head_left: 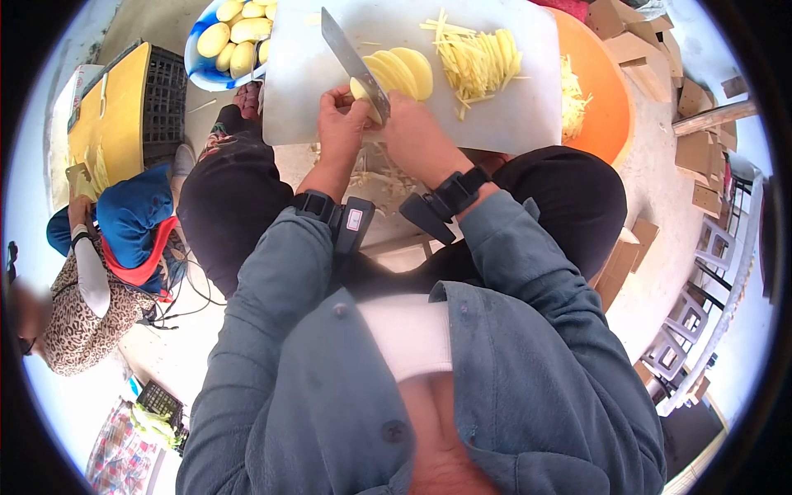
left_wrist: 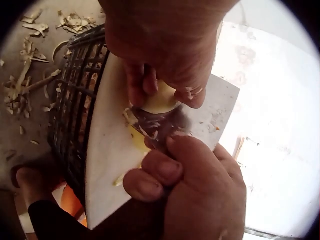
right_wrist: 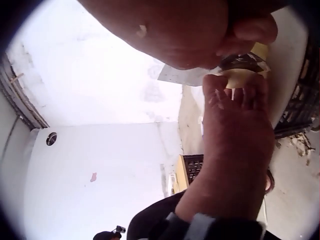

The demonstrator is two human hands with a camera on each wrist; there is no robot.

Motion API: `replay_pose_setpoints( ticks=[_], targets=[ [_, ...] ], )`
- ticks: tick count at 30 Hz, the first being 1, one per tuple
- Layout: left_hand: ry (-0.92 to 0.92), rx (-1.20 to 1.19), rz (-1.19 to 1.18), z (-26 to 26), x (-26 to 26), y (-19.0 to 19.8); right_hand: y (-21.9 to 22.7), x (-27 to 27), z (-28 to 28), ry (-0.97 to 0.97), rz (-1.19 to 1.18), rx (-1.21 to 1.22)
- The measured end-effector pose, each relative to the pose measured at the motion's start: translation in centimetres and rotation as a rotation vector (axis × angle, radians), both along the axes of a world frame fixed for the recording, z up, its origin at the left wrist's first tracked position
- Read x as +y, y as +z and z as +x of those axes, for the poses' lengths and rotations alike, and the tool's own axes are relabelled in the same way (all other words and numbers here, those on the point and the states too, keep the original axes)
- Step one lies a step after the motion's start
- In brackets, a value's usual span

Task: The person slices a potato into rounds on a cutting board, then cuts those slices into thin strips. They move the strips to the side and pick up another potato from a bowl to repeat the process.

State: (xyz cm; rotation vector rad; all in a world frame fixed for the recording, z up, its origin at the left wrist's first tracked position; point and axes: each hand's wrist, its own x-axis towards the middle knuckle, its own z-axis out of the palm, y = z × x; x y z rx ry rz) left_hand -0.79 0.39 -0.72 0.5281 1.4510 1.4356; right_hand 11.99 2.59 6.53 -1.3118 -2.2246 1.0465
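Observation:
My right hand (head_left: 412, 136) grips a broad knife (head_left: 351, 56) near its lower end, over a white cutting board (head_left: 297, 99). Just left of the blade, my left hand (head_left: 338, 128) holds a piece of peeled potato (head_left: 360, 92) between thumb and fingers. Potato slices (head_left: 400, 73) lie overlapped right of the blade, and a heap of thin strips (head_left: 474, 62) is farther right on the board. In the left wrist view the left hand (left_wrist: 165, 50) pinches the potato piece (left_wrist: 161, 100) against the blade, with the right hand (left_wrist: 200, 185) opposite.
A blue and white bowl (head_left: 195, 59) of peeled potatoes stands left of the board. An orange basin (head_left: 615, 91) with strips is at the right. Another person (head_left: 107, 289) sits at far left by a yellow board (head_left: 124, 107). Under my board is a black crate (left_wrist: 75, 110).

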Motion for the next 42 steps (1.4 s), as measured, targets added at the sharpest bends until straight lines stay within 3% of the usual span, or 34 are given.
replay_pose_setpoints(
  ticks=[8,17,42],
  targets=[
    [-0.008,0.047,-0.025,0.1,0.0,0.1,3.6,-0.9,1.2,0.044,0.078,-0.042],
    [0.03,0.04,-0.043,0.5,0.2,0.5,2.3,-1.2,0.9,0.053,0.151,-0.089],
    [0.062,0.053,-0.027,0.8,0.2,0.4,1.4,-0.7,-0.1,0.024,0.064,-0.094]
  ],
)
